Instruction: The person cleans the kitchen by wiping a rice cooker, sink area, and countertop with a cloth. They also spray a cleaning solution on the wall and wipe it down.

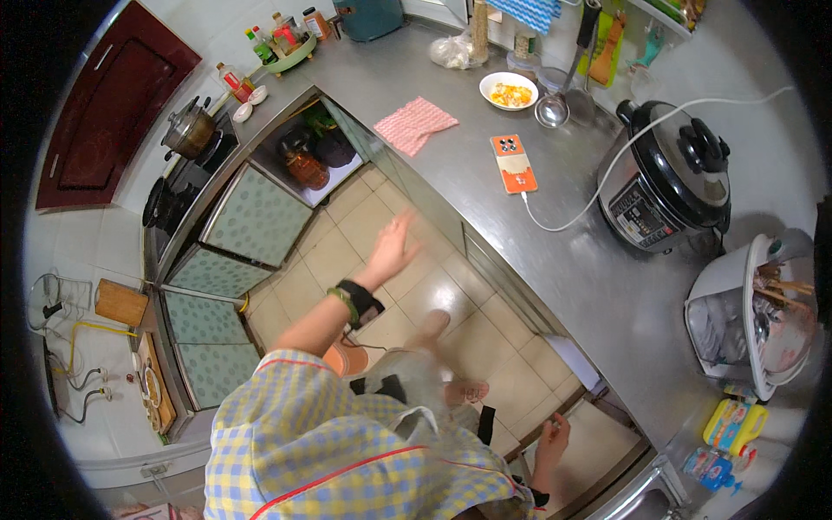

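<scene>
Over the tiled floor my left hand (392,250) is stretched out with its fingers apart and slightly blurred, holding nothing; a green bangle and a black band circle its wrist. My right hand (552,442) hangs low by the counter's front edge, its fingers bent, and whether it holds anything small cannot be told. On the steel counter lie a pink cloth (416,125) and a phone in an orange and cream case (514,164) with a white cable plugged in. Behind them stands a white bowl of chopped yellow and white food (509,91), beside a steel ladle (552,110).
An electric pressure cooker (663,175) and a white utensil container (721,312) stand along the right. At the left, a lidded pot (188,130) sits on the stove, above partly opened cabinet doors (257,214). An orange bucket (348,357) is on the floor.
</scene>
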`<act>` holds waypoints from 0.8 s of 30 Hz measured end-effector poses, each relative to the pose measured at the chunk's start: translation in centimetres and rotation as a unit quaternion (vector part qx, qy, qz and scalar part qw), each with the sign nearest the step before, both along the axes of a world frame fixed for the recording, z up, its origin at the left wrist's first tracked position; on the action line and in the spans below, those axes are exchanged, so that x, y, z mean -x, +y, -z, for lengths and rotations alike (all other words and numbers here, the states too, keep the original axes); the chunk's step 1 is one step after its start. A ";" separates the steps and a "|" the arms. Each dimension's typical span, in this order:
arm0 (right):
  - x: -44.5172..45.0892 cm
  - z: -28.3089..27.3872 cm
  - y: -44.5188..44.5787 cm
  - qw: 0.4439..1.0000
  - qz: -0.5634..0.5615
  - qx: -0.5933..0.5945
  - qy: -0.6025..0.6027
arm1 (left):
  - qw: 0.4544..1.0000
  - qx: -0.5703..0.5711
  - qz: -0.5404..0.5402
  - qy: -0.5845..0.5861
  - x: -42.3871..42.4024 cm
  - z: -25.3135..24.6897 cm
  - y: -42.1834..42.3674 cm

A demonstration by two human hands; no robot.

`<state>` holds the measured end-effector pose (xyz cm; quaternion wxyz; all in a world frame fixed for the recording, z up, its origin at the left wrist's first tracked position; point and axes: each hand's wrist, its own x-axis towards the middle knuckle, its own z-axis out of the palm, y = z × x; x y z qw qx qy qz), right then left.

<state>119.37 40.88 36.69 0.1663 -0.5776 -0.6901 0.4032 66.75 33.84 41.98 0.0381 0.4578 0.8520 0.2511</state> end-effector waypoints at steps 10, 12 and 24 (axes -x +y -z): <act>7.1 -7.5 -0.6 0.982 0.115 -0.102 -0.110 | 0.992 0.011 -0.075 0.102 24.9 4.9 10.2; 8.3 -8.1 -1.1 0.976 0.122 -0.131 -0.120 | 0.993 0.043 -0.056 0.092 27.0 5.8 12.6; 20.1 -14.3 0.4 0.974 0.138 -0.077 -0.161 | 0.963 0.019 0.231 0.137 20.0 5.7 14.3</act>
